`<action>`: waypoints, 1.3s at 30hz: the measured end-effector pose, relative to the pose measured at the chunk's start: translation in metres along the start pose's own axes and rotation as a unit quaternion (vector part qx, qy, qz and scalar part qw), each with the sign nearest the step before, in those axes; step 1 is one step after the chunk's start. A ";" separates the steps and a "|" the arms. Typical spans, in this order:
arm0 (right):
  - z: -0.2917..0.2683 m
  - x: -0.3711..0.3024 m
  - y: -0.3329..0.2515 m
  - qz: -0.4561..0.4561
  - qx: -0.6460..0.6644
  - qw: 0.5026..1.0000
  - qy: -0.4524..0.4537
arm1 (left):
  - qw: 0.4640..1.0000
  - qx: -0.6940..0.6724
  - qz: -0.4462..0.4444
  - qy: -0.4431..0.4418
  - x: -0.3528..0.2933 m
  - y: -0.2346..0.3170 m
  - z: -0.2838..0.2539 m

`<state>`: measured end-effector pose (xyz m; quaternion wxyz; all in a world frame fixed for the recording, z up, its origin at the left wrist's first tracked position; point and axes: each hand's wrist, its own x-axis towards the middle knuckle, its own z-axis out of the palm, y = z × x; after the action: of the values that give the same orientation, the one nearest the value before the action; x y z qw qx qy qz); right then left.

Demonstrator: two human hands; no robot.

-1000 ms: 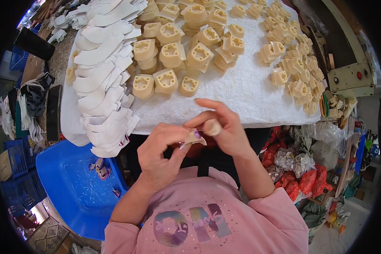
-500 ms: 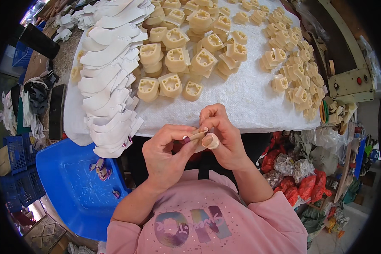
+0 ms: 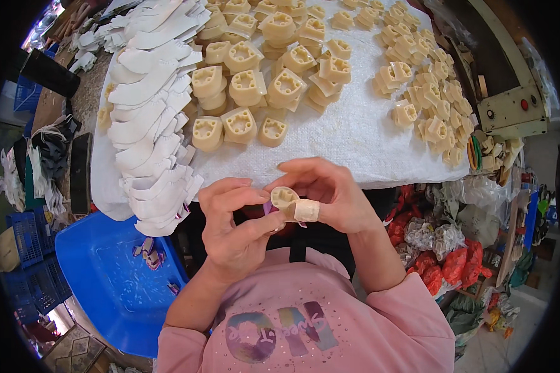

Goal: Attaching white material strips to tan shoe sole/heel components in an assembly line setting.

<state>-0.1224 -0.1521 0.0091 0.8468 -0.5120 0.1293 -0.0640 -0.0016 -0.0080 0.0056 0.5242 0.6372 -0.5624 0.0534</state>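
Between my two hands, just in front of the table's near edge, is a cream plastic shoe heel (image 3: 284, 197) with its hollow, ribbed end facing up. A purple strip (image 3: 269, 207) shows at its left side. My left hand (image 3: 233, 217) pinches the heel from the left with thumb and fingers. From the right, my right hand (image 3: 336, 196) holds it, the fingers curled behind and the thumb in front. Beige tape (image 3: 307, 210) wraps that thumb. How far the strip runs around the heel is hidden by my fingers.
On the white-covered table (image 3: 330, 155) stand stacked cream heels (image 3: 239, 124), with smaller ones (image 3: 435, 105) at right. Overlapping white strips (image 3: 152, 137) line the left side. Below left, a blue tub (image 3: 118, 273) holds purple-and-white pieces (image 3: 149, 253). Red bags (image 3: 454, 261) lie at lower right.
The heel has turned so its hollow end now faces up. My fingers have shifted around it, and the purple strip shows more at its left. The view has moved slightly.
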 end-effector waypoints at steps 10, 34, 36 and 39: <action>0.002 0.001 0.007 -0.233 -0.271 0.933 0.037 | 0.729 -0.533 -0.382 -0.197 -0.007 -0.008 0.004; 0.031 0.009 0.045 -0.214 -0.126 0.968 0.032 | 0.889 -0.329 -0.317 0.019 -0.008 0.021 0.027; 0.035 0.007 0.045 -0.211 -0.149 0.965 0.037 | 0.882 -0.322 -0.342 0.040 -0.006 0.018 0.027; 0.039 0.003 0.046 -0.173 0.001 0.984 0.049 | 0.862 -0.351 -0.359 0.072 -0.005 0.018 0.031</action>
<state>-0.1094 -0.0982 -0.0147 0.8159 -0.5222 0.0803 -0.2347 -0.0336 -0.0243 -0.0002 0.7350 0.5634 -0.2375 -0.2933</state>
